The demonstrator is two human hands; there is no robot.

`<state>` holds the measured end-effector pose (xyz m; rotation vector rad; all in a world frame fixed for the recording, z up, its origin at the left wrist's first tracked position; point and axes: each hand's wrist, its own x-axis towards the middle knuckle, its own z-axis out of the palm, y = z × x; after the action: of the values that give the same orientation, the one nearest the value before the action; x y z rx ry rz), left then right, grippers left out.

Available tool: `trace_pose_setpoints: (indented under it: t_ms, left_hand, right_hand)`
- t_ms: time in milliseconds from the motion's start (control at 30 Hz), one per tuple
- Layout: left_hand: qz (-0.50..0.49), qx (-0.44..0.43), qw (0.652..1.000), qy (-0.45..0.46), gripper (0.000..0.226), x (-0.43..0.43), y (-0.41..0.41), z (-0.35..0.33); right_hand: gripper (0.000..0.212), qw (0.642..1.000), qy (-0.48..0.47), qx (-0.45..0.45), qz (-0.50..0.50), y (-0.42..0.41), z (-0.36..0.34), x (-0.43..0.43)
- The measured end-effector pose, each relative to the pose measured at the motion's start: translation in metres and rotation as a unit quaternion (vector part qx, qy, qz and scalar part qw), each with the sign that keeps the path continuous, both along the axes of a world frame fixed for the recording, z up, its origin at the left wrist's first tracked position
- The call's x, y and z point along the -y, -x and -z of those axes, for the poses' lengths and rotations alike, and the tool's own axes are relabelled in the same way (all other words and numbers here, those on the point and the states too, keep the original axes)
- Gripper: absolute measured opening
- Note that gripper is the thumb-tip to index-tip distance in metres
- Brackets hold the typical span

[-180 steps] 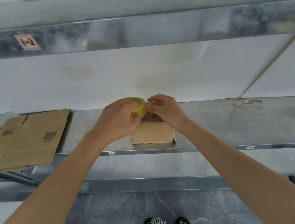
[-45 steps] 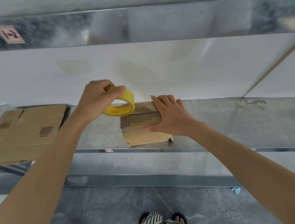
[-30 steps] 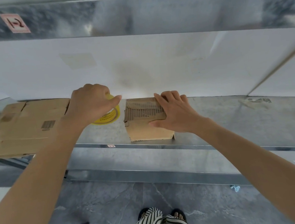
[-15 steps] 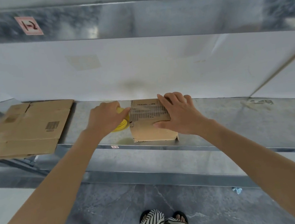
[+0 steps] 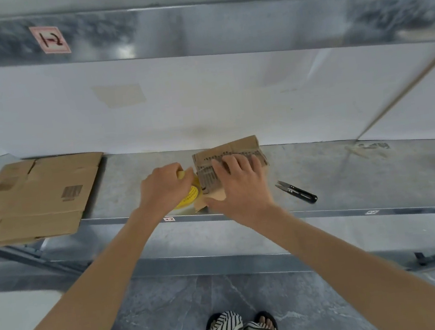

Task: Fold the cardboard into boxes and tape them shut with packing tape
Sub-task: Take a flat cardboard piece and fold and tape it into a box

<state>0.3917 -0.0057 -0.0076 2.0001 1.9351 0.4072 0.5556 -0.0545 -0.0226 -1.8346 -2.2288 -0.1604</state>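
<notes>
Left hand curls round the tape — touching the box's left side; right hand presses flat on top, fingers spread — snips lie right, nearer it.

one head-worn wide view, close above, looks forward and down at the metal shelf, edges perhaps distorted.

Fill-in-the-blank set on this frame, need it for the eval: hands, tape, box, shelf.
The left hand grips a ____ roll of packing tape. The right hand rests on a small brown cardboard box, which sits ____ of the tape roll. Black snips lie on the grey metal shelf, touched by ____ hand. A flattened brown cardboard sheet lies at the shelf's ____ end.
Missing: yellow; right; neither; left.
</notes>
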Motion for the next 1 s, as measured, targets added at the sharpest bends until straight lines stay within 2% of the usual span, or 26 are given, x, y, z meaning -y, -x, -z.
trace_pose_setpoints:
  t_ms: [133,233,400,567,800,900,1000]
  left_hand:
    - [0.001,0.130,0.988,0.079,0.033,0.005,0.012,-0.006]
    - [0.029,0.213,0.968,0.129,0.026,0.007,0.020,-0.010]
    - [0.064,0.236,0.950,0.194,0.023,0.022,0.021,0.001]
    - [0.033,0.281,0.934,0.219,0.017,0.039,0.006,0.015]
    - [-0.009,0.445,0.859,0.253,0.018,0.072,-0.042,0.012]
    - [-0.018,0.485,0.835,0.260,0.022,0.083,-0.067,0.016]
    - [-0.045,0.528,0.809,0.255,0.015,0.093,-0.088,0.019]
  right_hand:
    - [0.066,0.997,0.006,-0.021,0.069,0.016,0.004,0.001]
    - [0.056,0.998,-0.001,-0.033,0.054,0.015,0.006,0.001]
    - [0.054,0.988,0.134,-0.077,-0.017,-0.003,0.007,0.002]
    - [0.053,0.977,0.178,-0.116,-0.024,-0.013,0.008,0.004]
    - [0.065,0.961,0.249,-0.118,-0.034,-0.047,-0.004,-0.003]
    - [0.063,0.961,0.251,-0.107,-0.049,-0.064,-0.007,-0.005]
    - [0.065,0.958,0.257,-0.101,-0.075,-0.077,-0.008,-0.006]
